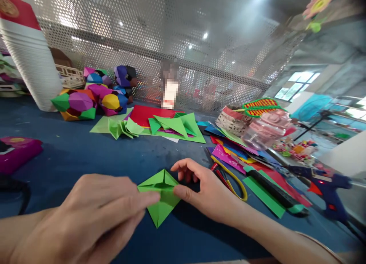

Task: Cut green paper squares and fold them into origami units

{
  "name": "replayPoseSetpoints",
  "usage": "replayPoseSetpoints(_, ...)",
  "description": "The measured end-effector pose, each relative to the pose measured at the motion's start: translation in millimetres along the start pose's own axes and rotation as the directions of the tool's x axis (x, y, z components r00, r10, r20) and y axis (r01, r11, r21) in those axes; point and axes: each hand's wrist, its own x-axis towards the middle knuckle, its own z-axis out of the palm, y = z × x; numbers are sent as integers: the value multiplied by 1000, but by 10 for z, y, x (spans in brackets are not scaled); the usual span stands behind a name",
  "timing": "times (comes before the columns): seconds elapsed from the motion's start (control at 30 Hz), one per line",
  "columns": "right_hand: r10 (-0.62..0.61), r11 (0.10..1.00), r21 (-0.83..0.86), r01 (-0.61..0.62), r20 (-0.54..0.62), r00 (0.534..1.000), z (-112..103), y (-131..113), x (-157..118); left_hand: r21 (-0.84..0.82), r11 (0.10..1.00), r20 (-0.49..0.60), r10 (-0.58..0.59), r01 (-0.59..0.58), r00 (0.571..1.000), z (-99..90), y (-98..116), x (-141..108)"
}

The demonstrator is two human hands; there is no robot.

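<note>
A square of bright green folded paper [166, 208] lies corner-on in front of me, its flaps meeting at creases and a slit gaping near the middle. My left hand [94, 210] is closed at its left corner, the index finger reaching across the paper; the underside of this grip is hidden. On the right corner rests the thumb of my right hand [203, 188], while its curled fingers stand apart from the thumb beyond the edge. Just right of that hand are scissors [241, 188] with yellow handles and a black-and-green utility knife [268, 188].
Loose green sheets [197, 128], folded green pieces [122, 127] and red paper [140, 115] lie behind. Colourful paper polyhedra [81, 104] and a tall stack of paper cups [37, 62] stand left. A blue glue gun [328, 188] and pink bottle [265, 128] are right.
</note>
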Motion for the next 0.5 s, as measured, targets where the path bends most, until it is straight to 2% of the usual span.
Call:
replayPoseSetpoints(0.07, -8, 999, -36, 7, -30, 1000, -15, -21, -10, 49, 995, 54, -84, 81, 995, 40, -40, 82)
replayPoseSetpoints(0.1, -10, 997, -83, 7, -35, 999, -19, -34, -15, 51, 986, 103, -165, 161, 981, 62, -65, 132)
replayPoseSetpoints(0.23, 23, 932, -360, -37, -44, 999, 5, -80, -31, -35, 933, 176, -347, 358, 921, 114, -152, 298)
replayPoseSetpoints(0.33, 10, 901, -433, -32, -53, 999, 47, -96, -36, -108, 905, 249, -377, 412, 892, 122, -163, 326)
replayPoseSetpoints(0.5, -44, 940, -339, 33, -24, 999, 110, -142, -29, -144, 869, 403, -386, 474, 830, 147, -141, 329)
